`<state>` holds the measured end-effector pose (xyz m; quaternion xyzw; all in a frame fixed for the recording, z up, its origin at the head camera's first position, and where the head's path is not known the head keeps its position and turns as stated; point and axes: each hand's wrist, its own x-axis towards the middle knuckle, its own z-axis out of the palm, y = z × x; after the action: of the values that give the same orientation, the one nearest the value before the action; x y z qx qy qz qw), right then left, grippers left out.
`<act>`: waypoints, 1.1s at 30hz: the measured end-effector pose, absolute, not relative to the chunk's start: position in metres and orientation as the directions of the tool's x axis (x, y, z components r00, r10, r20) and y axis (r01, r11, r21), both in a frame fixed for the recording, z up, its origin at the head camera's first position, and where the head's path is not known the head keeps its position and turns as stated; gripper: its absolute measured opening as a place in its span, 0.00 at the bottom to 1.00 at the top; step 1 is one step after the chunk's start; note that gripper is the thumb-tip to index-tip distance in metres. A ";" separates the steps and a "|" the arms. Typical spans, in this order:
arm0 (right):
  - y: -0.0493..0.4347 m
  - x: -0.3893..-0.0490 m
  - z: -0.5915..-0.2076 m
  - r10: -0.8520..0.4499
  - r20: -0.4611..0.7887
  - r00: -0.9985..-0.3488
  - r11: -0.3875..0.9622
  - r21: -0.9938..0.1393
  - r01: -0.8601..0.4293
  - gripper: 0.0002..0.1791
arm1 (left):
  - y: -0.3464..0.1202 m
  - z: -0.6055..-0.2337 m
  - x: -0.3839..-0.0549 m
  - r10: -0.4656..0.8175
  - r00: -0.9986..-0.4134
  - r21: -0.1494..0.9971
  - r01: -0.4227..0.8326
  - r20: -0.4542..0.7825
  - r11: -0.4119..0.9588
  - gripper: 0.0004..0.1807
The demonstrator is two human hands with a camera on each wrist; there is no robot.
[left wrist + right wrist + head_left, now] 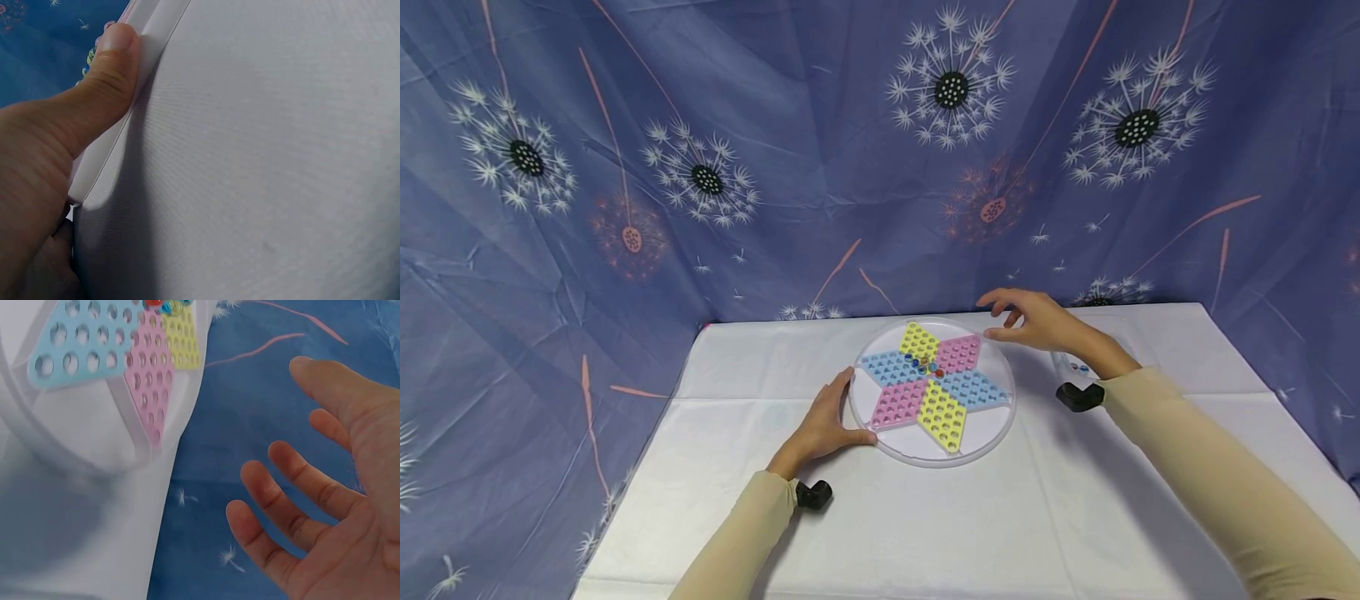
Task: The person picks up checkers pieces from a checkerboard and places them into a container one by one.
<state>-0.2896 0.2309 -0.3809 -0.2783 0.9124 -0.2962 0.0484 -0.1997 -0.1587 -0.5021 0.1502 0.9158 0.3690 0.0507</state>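
A round white Chinese checkers board (842, 400) with yellow, pink and blue star points is on the table in the head view. Several coloured marbles (922, 364) sit around its middle, running toward the upper left. My left hand (823, 421) holds the board's left rim, its thumb lying along the near edge; the left wrist view shows the thumb (112, 69) against the white rim. My right hand (1026, 318) hovers beyond the board's upper right edge, fingers loosely bent and apart. In the right wrist view this hand (375, 487) holds nothing.
A clear container (1060, 364) with a few marbles lies at the right, partly hidden by the right forearm. White cloth covers the table (1000, 533). A blue dandelion-patterned curtain (820, 167) hangs close behind its far edge.
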 end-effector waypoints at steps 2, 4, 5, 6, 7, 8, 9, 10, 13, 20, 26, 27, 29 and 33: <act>0.225 -0.290 -0.382 -0.542 0.068 -0.838 0.663 -0.578 -0.476 0.32 | -0.159 -0.502 -0.200 0.314 -0.949 0.693 0.240 0.020 0.680 0.70; 0.219 -0.291 -0.384 -0.549 0.058 -0.834 0.658 -0.586 -0.473 0.31 | -0.159 -0.502 -0.200 0.312 -0.950 0.694 0.238 0.021 0.679 0.70; 0.216 -0.291 -0.385 -0.553 0.056 -0.832 0.657 -0.585 -0.475 0.31 | -0.159 -0.502 -0.200 0.310 -0.951 0.695 0.234 0.017 0.680 0.70; 0.213 -0.291 -0.386 -0.555 0.052 -0.830 0.656 -0.587 -0.475 0.30 | -0.159 -0.502 -0.200 0.308 -0.951 0.694 0.229 0.012 0.683 0.70; 0.209 -0.291 -0.387 -0.558 0.048 -0.828 0.653 -0.590 -0.474 0.30 | -0.159 -0.502 -0.200 0.307 -0.952 0.695 0.229 0.012 0.682 0.70; 0.206 -0.291 -0.389 -0.561 0.045 -0.827 0.651 -0.593 -0.474 0.29 | -0.160 -0.502 -0.200 0.305 -0.952 0.695 0.225 0.008 0.683 0.70; 0.203 -0.291 -0.390 -0.563 0.040 -0.825 0.648 -0.598 -0.471 0.29 | -0.160 -0.502 -0.200 0.306 -0.952 0.696 0.227 0.011 0.682 0.70; 0.201 -0.291 -0.393 -0.565 0.039 -0.824 0.645 -0.601 -0.471 0.28 | -0.160 -0.502 -0.200 0.307 -0.952 0.696 0.228 0.012 0.680 0.70; 0.192 -0.290 -0.399 -0.572 0.036 -0.820 0.631 -0.620 -0.467 0.27 | -0.160 -0.503 -0.200 0.311 -0.950 0.699 0.234 0.017 0.676 0.69; 0.174 -0.291 -0.420 -0.584 0.056 -0.810 0.600 -0.643 -0.477 0.25 | -0.160 -0.503 -0.200 0.305 -0.952 0.697 0.227 0.013 0.680 0.70; 0.161 -0.292 -0.439 -0.588 0.057 -0.807 0.593 -0.647 -0.478 0.23 | -0.160 -0.502 -0.199 0.309 -0.951 0.697 0.227 0.008 0.680 0.70; 0.159 -0.292 -0.442 -0.588 0.052 -0.807 0.592 -0.652 -0.474 0.23 | -0.160 -0.502 -0.199 0.311 -0.950 0.699 0.230 0.011 0.677 0.70; 0.156 -0.292 -0.446 -0.586 0.048 -0.809 0.587 -0.663 -0.464 0.22 | -0.160 -0.502 -0.199 0.312 -0.950 0.698 0.230 0.010 0.678 0.70; 0.153 -0.292 -0.452 -0.585 0.053 -0.809 0.581 -0.669 -0.463 0.22 | -0.160 -0.502 -0.200 0.312 -0.950 0.696 0.239 0.022 0.677 0.70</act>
<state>-0.2917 0.1527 -0.4524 -0.2962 0.8848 -0.3491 0.0872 -0.2000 -0.1601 -0.5021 0.1506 0.9145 0.3724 0.0492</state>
